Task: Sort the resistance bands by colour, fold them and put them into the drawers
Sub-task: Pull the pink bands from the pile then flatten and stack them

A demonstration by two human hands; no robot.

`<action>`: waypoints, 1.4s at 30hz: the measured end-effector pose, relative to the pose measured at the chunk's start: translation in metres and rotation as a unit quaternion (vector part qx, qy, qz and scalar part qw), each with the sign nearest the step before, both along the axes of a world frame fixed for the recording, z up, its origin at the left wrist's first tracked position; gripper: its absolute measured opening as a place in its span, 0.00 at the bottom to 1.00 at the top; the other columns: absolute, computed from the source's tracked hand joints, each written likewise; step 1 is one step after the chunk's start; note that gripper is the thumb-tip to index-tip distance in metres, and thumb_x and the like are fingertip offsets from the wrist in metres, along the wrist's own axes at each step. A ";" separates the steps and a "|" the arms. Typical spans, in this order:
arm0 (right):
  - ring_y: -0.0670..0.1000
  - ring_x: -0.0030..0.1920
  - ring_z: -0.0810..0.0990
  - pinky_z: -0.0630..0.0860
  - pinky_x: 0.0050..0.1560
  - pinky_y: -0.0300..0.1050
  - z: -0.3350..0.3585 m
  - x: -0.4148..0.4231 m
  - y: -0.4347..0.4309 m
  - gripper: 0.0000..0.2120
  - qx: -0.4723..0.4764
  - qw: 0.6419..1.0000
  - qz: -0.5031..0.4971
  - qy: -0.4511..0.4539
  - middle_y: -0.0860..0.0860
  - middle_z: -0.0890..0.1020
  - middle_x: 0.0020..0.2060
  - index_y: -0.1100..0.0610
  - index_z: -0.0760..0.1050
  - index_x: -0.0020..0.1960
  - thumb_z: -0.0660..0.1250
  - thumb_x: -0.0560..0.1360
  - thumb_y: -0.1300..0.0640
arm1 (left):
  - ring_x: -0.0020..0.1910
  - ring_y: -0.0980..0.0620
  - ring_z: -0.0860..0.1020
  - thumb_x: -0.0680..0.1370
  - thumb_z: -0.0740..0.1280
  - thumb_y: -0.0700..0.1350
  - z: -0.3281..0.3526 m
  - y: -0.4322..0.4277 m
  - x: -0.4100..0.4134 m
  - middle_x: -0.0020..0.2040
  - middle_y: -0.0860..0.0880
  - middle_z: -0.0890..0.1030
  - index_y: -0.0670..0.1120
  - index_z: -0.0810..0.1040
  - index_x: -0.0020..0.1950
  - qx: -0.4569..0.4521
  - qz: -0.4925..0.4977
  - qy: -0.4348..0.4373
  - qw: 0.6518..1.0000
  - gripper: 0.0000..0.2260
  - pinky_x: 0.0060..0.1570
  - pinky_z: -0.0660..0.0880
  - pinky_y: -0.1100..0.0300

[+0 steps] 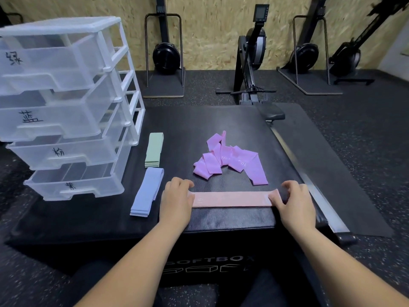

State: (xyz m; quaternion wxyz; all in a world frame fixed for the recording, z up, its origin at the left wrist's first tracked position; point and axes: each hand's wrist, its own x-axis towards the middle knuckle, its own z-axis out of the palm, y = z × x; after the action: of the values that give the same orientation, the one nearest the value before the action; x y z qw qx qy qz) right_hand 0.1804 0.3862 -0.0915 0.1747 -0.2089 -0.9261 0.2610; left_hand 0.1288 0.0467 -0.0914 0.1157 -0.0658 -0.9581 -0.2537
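A pink resistance band (230, 199) lies stretched flat across the near part of the black soft box (221, 220). My left hand (177, 198) holds its left end and my right hand (292, 202) pinches its right end. Behind it sits a loose heap of purple bands (230, 161). To the left lie a folded blue stack (147, 191) and, farther back, a folded green stack (154, 149). A clear plastic drawer unit (66, 107) with several labelled drawers stands at the left, all pulled partly out.
A rowing machine (252, 63) and its rail (309, 191) run along the right of the box over a black mat (345, 173). Other exercise machines (164, 54) stand against the chipboard wall. My knees are below the box's front.
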 end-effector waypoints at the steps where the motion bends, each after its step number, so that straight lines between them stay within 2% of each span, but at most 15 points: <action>1: 0.54 0.55 0.75 0.77 0.50 0.54 -0.001 0.000 0.001 0.16 0.006 1.000 0.015 0.006 0.49 0.73 0.55 0.46 0.75 0.62 0.73 0.77 0.43 | 0.55 0.45 0.74 0.78 0.72 0.41 -0.001 -0.002 0.000 0.59 0.50 0.76 0.50 0.80 0.61 0.004 -0.009 0.005 1.000 0.12 0.55 0.74 0.48; 6: 0.55 0.64 0.72 0.75 0.63 0.55 -0.004 0.004 0.009 0.17 0.064 0.985 0.151 0.050 0.46 0.74 0.66 0.48 0.78 0.67 0.73 0.79 0.50 | 0.65 0.50 0.73 0.81 0.70 0.49 -0.002 -0.013 0.000 0.66 0.57 0.76 0.55 0.77 0.66 0.026 -0.098 0.004 0.995 0.14 0.64 0.72 0.48; 10: 0.53 0.69 0.72 0.74 0.66 0.54 -0.004 0.005 0.015 0.20 0.114 0.960 0.255 0.029 0.43 0.75 0.69 0.42 0.77 0.69 0.73 0.78 0.42 | 0.72 0.53 0.69 0.76 0.75 0.59 -0.001 -0.023 -0.001 0.71 0.59 0.74 0.58 0.74 0.73 -0.009 -0.187 -0.028 0.982 0.27 0.72 0.69 0.50; 12: 0.51 0.68 0.73 0.76 0.65 0.56 -0.005 0.004 0.018 0.21 0.132 0.951 0.281 0.006 0.40 0.75 0.69 0.41 0.76 0.69 0.70 0.78 0.37 | 0.71 0.53 0.69 0.76 0.76 0.58 -0.002 -0.026 -0.003 0.70 0.59 0.75 0.58 0.74 0.74 -0.007 -0.196 -0.043 0.980 0.28 0.73 0.69 0.50; 17: 0.50 0.61 0.75 0.78 0.61 0.57 -0.004 -0.001 0.024 0.19 0.126 0.948 0.291 0.007 0.37 0.78 0.61 0.40 0.80 0.63 0.67 0.77 0.34 | 0.64 0.54 0.70 0.76 0.77 0.54 -0.003 -0.029 -0.006 0.64 0.61 0.78 0.58 0.77 0.69 0.009 -0.193 -0.046 0.980 0.22 0.68 0.71 0.50; 20: 0.51 0.59 0.75 0.78 0.60 0.54 0.002 -0.004 0.024 0.19 0.125 0.947 0.296 -0.013 0.37 0.79 0.60 0.40 0.81 0.62 0.68 0.75 0.33 | 0.63 0.55 0.71 0.76 0.77 0.55 -0.001 -0.029 -0.007 0.63 0.62 0.78 0.59 0.78 0.67 0.007 -0.194 -0.054 0.980 0.21 0.67 0.72 0.50; 22: 0.49 0.60 0.75 0.75 0.61 0.49 0.006 -0.004 0.025 0.20 0.120 0.946 0.301 -0.029 0.37 0.78 0.60 0.39 0.80 0.64 0.71 0.75 0.34 | 0.63 0.56 0.71 0.75 0.77 0.56 0.002 -0.028 -0.007 0.63 0.63 0.77 0.59 0.78 0.67 0.004 -0.193 -0.060 0.979 0.21 0.68 0.72 0.51; 25: 0.48 0.60 0.73 0.72 0.63 0.46 0.009 -0.003 0.026 0.19 0.076 0.964 0.253 -0.032 0.40 0.76 0.61 0.41 0.80 0.66 0.73 0.76 0.38 | 0.64 0.55 0.71 0.73 0.77 0.59 0.005 -0.025 -0.007 0.65 0.61 0.76 0.59 0.78 0.68 -0.001 -0.193 -0.049 0.980 0.24 0.68 0.71 0.53; 28: 0.52 0.59 0.79 0.76 0.60 0.50 0.012 -0.009 0.025 0.17 0.016 0.991 0.132 -0.029 0.47 0.79 0.56 0.46 0.81 0.65 0.72 0.79 0.42 | 0.65 0.53 0.72 0.73 0.76 0.61 0.006 -0.016 -0.005 0.65 0.60 0.76 0.58 0.80 0.68 -0.014 -0.197 -0.015 0.980 0.24 0.68 0.70 0.53; 31: 0.56 0.59 0.82 0.77 0.56 0.49 0.019 -0.016 0.023 0.19 0.007 0.990 0.081 -0.114 0.52 0.83 0.56 0.50 0.81 0.66 0.73 0.77 0.45 | 0.65 0.51 0.73 0.73 0.72 0.63 0.009 -0.002 -0.005 0.64 0.60 0.76 0.59 0.80 0.66 -0.039 -0.207 -0.001 0.978 0.23 0.67 0.71 0.50; 34: 0.55 0.58 0.83 0.78 0.53 0.47 0.023 -0.023 0.021 0.19 -0.015 0.985 0.066 -0.160 0.50 0.86 0.55 0.51 0.82 0.63 0.75 0.74 0.47 | 0.63 0.51 0.74 0.75 0.72 0.62 0.007 0.008 -0.005 0.63 0.60 0.77 0.61 0.80 0.65 -0.067 -0.211 -0.006 0.975 0.19 0.65 0.72 0.48; 36: 0.54 0.51 0.84 0.77 0.47 0.45 0.024 -0.027 0.021 0.14 -0.024 0.981 0.043 -0.186 0.48 0.86 0.48 0.50 0.84 0.56 0.77 0.72 0.47 | 0.61 0.51 0.74 0.77 0.73 0.60 0.005 0.010 -0.004 0.62 0.60 0.77 0.61 0.81 0.63 -0.075 -0.204 -0.009 0.976 0.16 0.64 0.72 0.48; 39: 0.51 0.35 0.79 0.73 0.38 0.43 0.025 -0.033 0.025 0.08 -0.077 0.971 0.023 -0.224 0.46 0.82 0.31 0.52 0.87 0.44 0.80 0.70 0.48 | 0.60 0.52 0.76 0.77 0.74 0.59 0.003 0.010 -0.002 0.61 0.61 0.79 0.61 0.82 0.62 -0.068 -0.190 -0.006 0.979 0.14 0.63 0.72 0.49; 42: 0.48 0.28 0.74 0.71 0.35 0.42 0.027 -0.035 0.027 0.11 -0.126 0.966 0.008 -0.224 0.45 0.79 0.24 0.54 0.87 0.38 0.82 0.70 0.47 | 0.61 0.52 0.76 0.77 0.74 0.59 0.004 0.009 -0.002 0.61 0.61 0.79 0.61 0.82 0.62 -0.073 -0.188 -0.005 0.979 0.14 0.64 0.70 0.51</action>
State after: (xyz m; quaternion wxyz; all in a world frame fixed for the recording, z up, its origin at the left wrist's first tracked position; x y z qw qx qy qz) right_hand 0.1454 0.4135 -0.0646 -0.0674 -0.2749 -0.9028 0.3238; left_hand 0.1272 0.0560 -0.0870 0.0557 -0.2519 -0.9450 -0.2010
